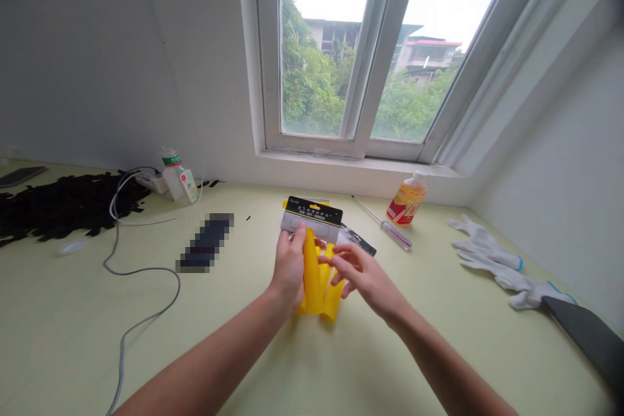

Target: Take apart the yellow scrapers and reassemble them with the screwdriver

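A pale green table (205,351) sits under a window (363,78). Yellow tubes (312,279) are over it, squeezed in the left hand's fingers (296,237). The right hand (361,271) has its fingers apart beside them. An orange bottle (407,200) stands behind.

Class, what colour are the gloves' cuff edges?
The cuff edges are blue, best seen in the head view.

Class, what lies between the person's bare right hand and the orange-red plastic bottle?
In the head view, a black printed card and a screwdriver with a clear, purple-tinted handle lie between the right hand and the bottle.
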The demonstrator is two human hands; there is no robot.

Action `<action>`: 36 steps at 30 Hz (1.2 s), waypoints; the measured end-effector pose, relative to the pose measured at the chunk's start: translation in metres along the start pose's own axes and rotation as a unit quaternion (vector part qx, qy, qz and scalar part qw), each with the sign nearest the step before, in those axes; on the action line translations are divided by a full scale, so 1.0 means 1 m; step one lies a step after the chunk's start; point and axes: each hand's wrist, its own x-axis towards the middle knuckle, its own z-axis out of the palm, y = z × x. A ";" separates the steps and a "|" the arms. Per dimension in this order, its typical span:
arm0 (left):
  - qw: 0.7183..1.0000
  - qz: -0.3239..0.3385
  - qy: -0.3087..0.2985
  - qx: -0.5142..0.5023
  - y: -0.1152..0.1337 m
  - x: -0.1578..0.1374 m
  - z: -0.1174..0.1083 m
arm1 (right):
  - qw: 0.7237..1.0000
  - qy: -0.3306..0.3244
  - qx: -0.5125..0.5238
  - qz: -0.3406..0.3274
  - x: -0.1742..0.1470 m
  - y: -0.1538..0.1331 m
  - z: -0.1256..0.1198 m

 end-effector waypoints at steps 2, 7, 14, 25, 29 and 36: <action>1.000 0.007 0.021 0.003 0.002 0.002 0.000 | 0.995 -0.099 -0.007 0.022 -0.005 0.002 0.012; 0.999 -0.005 0.034 0.031 0.008 0.009 0.000 | 0.995 -0.095 -0.023 0.015 -0.008 0.002 0.029; 1.000 -0.018 -0.013 0.009 0.002 0.004 0.002 | 0.988 -0.149 -0.020 0.021 -0.001 -0.001 0.013; 0.998 -0.012 -0.059 -0.021 -0.004 -0.001 -0.001 | 0.985 -0.119 -0.125 -0.025 -0.009 -0.005 0.013; 0.995 -0.006 -0.096 -0.039 0.006 0.003 -0.004 | 0.967 -0.145 -0.202 -0.047 -0.014 -0.015 0.009; 0.995 -0.022 -0.091 -0.019 0.014 0.010 -0.008 | 0.970 -0.160 -0.182 -0.026 -0.017 -0.016 0.010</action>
